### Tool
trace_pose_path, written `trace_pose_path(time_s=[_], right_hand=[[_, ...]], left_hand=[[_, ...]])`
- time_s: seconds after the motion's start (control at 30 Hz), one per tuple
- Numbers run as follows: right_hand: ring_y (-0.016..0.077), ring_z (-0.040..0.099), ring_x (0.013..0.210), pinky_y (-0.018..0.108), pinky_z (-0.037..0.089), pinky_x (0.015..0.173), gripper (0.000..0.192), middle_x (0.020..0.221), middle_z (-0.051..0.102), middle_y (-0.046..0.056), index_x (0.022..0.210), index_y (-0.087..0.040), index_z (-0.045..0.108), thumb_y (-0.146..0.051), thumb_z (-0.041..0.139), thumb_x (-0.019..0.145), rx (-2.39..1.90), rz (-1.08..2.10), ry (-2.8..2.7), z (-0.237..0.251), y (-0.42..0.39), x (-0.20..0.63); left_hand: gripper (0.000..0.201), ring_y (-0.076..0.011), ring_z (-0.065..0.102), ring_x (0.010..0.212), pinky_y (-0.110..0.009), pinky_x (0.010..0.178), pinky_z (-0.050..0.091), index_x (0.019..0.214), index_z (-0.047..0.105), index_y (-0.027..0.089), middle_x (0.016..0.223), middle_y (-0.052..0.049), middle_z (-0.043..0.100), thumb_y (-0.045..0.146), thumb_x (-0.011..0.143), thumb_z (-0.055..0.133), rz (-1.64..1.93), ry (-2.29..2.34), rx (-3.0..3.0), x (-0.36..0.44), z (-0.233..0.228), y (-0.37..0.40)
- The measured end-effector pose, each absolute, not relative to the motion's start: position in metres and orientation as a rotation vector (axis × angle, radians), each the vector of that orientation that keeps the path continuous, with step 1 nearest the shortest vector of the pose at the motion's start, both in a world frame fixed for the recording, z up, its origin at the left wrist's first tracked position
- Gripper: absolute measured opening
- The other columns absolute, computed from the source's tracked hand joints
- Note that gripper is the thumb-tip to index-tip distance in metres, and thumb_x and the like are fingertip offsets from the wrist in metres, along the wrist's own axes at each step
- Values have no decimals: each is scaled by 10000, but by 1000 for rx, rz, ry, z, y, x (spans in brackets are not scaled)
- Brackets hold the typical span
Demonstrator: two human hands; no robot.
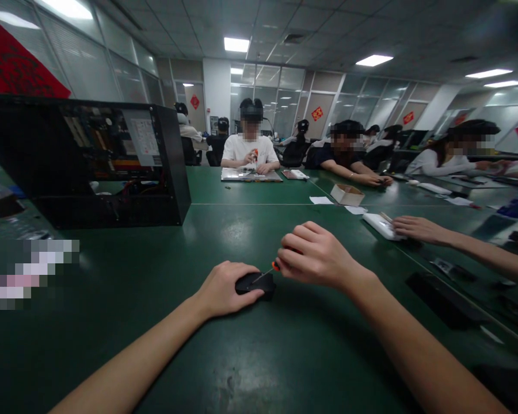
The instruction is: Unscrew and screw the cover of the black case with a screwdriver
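Observation:
My left hand (224,287) presses down on a small black device (255,284), probably a computer mouse, that lies on the green table (224,356). My right hand (317,255) is closed around a small screwdriver (273,268) with an orange and black handle. Its thin metal shaft slants down to the left and its tip touches the top of the black device. Most of the handle is hidden inside my fist.
An open black computer case (86,164) stands at the left. A co-worker's hand (418,228) rests by a white device (382,225) at the right. A small cardboard box (347,194) and papers lie further back. Several people sit across the table. A black flat object (444,299) lies at the right.

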State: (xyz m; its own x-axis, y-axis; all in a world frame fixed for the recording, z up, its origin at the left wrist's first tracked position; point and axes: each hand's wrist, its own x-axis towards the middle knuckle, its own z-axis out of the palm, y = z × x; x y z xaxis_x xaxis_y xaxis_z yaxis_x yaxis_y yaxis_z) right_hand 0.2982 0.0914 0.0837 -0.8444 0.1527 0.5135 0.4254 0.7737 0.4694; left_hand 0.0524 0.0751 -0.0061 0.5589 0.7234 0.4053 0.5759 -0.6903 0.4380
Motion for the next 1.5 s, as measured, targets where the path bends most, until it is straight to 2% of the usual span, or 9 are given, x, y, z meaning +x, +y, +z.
trace_pose_path(time_s=[0.27, 0.37, 0.43, 0.5, 0.7, 0.87, 0.97, 1.2, 1.5], right_hand=[[162, 445, 695, 320, 302, 641, 333, 704, 561, 33, 709, -168, 606, -265, 519, 1015, -452, -665, -2587, 55, 101, 300], [195, 552, 861, 316, 425, 738, 338, 927, 648, 94, 928, -145, 676, -459, 562, 980, -671, -326, -2663, 38, 104, 313], [236, 578, 1050, 362, 479, 875, 503, 1163, 639, 143, 1181, -139, 647, -570, 586, 929, -784, -50, -2732, 24, 104, 322], [256, 556, 1169, 404, 474, 975, 569, 1287, 596, 157, 1303, -159, 595, -581, 590, 922, -868, 171, -2758, 11, 103, 327], [196, 575, 1051, 331, 487, 924, 215, 1127, 621, 108, 973, -171, 654, -366, 566, 984, -968, 450, -2611, 0, 109, 334], [166, 622, 839, 279, 476, 763, 303, 910, 673, 58, 964, -173, 654, -419, 487, 1023, -1132, 363, -2597, 4, 115, 343], [160, 645, 794, 270, 448, 712, 344, 898, 694, 55, 1048, -178, 676, -393, 408, 1056, -1160, 178, -2696, 8, 113, 344], [170, 608, 810, 302, 394, 723, 337, 947, 663, 43, 1307, -263, 616, -171, 495, 1005, -1027, -437, -2810, 20, 100, 329], [196, 534, 839, 374, 342, 857, 294, 903, 631, 47, 1227, -259, 649, -145, 524, 987, -885, -711, -2709, 27, 94, 330]], left_hand=[[405, -281, 714, 978, -396, 891, 512, 1190, 684, 224, 1118, -71, 768, 409, 835, 746, 799, 1093, 2514, 51, -6, 76], [412, -283, 711, 995, -409, 918, 517, 1193, 688, 225, 1137, -81, 764, 426, 838, 741, 816, 1086, 2503, 50, -7, 76], [410, -288, 711, 1008, -421, 930, 519, 1191, 692, 223, 1138, -85, 763, 428, 839, 738, 813, 1073, 2495, 50, -7, 76], [410, -295, 710, 1018, -434, 941, 519, 1194, 693, 221, 1143, -89, 762, 423, 839, 738, 806, 1068, 2487, 50, -7, 76], [393, -301, 701, 1023, -444, 932, 519, 1179, 688, 200, 1146, -100, 753, 396, 842, 738, 822, 1094, 2460, 47, -5, 75], [341, -285, 690, 1003, -424, 906, 528, 1132, 684, 191, 1110, -97, 743, 372, 846, 728, 872, 1076, 2465, 46, -4, 74], [334, -288, 686, 1002, -425, 904, 528, 1133, 681, 194, 1110, -98, 741, 364, 848, 723, 872, 1088, 2471, 45, -4, 73], [334, -282, 683, 947, -434, 874, 520, 1147, 686, 190, 1064, -90, 745, 362, 860, 699, 819, 1153, 2507, 42, 0, 69], [356, -266, 696, 1028, -406, 931, 528, 1190, 683, 205, 1149, -74, 746, 332, 858, 701, 801, 1199, 2446, 43, 0, 64]])
